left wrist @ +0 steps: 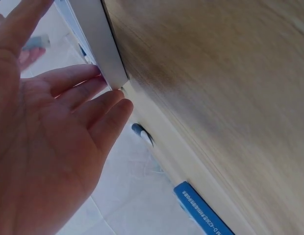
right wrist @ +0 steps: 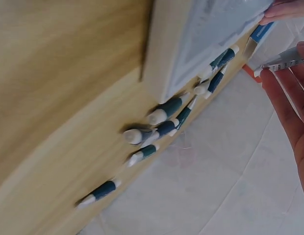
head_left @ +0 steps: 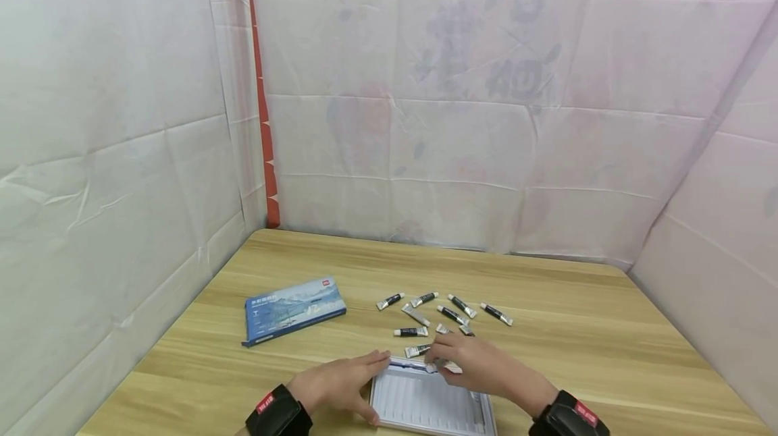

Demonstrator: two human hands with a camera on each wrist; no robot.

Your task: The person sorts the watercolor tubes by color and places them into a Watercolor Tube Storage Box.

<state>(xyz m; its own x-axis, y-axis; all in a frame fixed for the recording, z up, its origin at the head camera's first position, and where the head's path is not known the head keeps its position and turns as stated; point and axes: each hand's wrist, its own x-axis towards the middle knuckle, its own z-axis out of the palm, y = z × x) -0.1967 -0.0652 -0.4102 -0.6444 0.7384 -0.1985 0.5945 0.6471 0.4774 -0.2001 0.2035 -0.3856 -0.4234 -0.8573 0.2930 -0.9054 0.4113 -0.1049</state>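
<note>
A white ridged plastic tray [head_left: 419, 401] lies at the table's near edge. My left hand [head_left: 337, 382] rests against its left side, with the fingers fairly straight and touching the rim near the far corner. Above the tray's far edge, my right hand [head_left: 477, 362] pinches a small paint tube [right wrist: 284, 61] between thumb and fingers. A slender dark item [head_left: 408, 364], too small to identify, lies along the tray's far rim. Just beyond the tray several paint tubes are scattered, among them one dark-labelled tube [head_left: 410, 332] and a paler tube [head_left: 416, 315].
A flat blue cardboard box [head_left: 294, 310] lies on the wooden table [head_left: 577, 328] to the left, behind my left hand. The farthest-right tube [head_left: 496, 314] lies apart from the others. White sheeting [head_left: 395, 119] walls the table at the back and sides.
</note>
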